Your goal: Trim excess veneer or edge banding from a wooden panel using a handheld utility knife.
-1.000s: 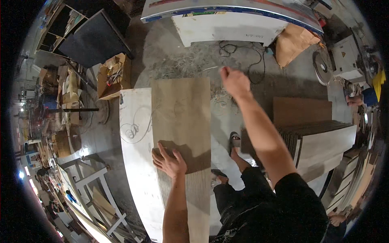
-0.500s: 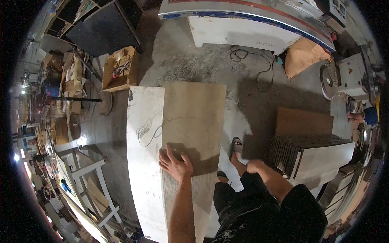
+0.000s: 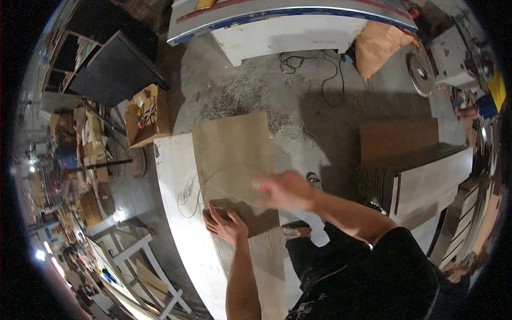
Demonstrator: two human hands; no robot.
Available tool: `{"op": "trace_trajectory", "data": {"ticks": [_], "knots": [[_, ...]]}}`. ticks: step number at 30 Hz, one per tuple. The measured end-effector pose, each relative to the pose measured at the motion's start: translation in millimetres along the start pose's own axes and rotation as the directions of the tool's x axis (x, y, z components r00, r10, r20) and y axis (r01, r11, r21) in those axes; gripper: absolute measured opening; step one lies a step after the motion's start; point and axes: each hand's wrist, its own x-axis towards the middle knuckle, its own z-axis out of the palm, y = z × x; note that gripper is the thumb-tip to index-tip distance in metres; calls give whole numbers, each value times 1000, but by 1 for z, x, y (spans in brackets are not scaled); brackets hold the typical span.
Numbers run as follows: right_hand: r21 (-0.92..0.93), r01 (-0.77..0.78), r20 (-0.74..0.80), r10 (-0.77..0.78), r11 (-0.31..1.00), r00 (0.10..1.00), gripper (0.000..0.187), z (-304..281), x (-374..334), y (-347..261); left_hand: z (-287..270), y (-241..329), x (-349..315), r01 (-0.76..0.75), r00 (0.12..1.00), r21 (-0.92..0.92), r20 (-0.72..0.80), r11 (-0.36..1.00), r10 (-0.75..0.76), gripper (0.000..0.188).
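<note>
A brown rectangular panel (image 3: 230, 152) lies lengthwise in front of me, on or against a longer white board (image 3: 173, 160) that shows along its left side. My left hand (image 3: 228, 226) rests on the brown panel near its left edge, fingers spread. My right hand (image 3: 290, 191) is raised over the panel's right part, closed and smeared by motion. A small pinkish-red thing shows at its fingers, too blurred to name. One thin curly strand (image 3: 186, 198) lies on the white board, and its line runs onto the panel.
Grey shavings (image 3: 229, 98) litter the floor beyond the panel. A white machine base (image 3: 288, 40) stands behind them, beside a tan sack (image 3: 380, 48). At left is a cardboard box (image 3: 149, 117); at right, a stack of panels (image 3: 432, 181). Another person's arm (image 3: 469, 112) shows far right.
My right hand has swung from beside my body to over the panel. My left hand stays on the panel. The whole view has shifted and turned slightly.
</note>
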Motion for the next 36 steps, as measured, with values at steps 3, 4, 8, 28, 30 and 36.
{"op": "trace_trajectory", "data": {"ticks": [3,4,8,28,30,36], "knots": [[-357,97,388,53,929,920,31,39,2,-2,4,5,-2,15,1000,-9,7,1000,-15,66],[-349,93,383,51,932,922,31,45,1,10,6,2,-1,26,1000,-3,3,1000,-26,66],[-25,-281,-173,273,959,946,26,15,-12,71,5,-3,-4,32,999,-6,-6,999,-32,65],[-27,-40,-602,16,999,799,19,23,0,139,8,-10,-2,-42,998,-5,-40,999,42,64],[-186,8,-504,-103,983,858,20,9,18,127,10,-9,-1,-45,998,2,-33,999,45,64],[-610,63,-481,-433,790,762,30,-42,108,144,10,1,2,-42,999,-1,-9,999,42,65]]}}
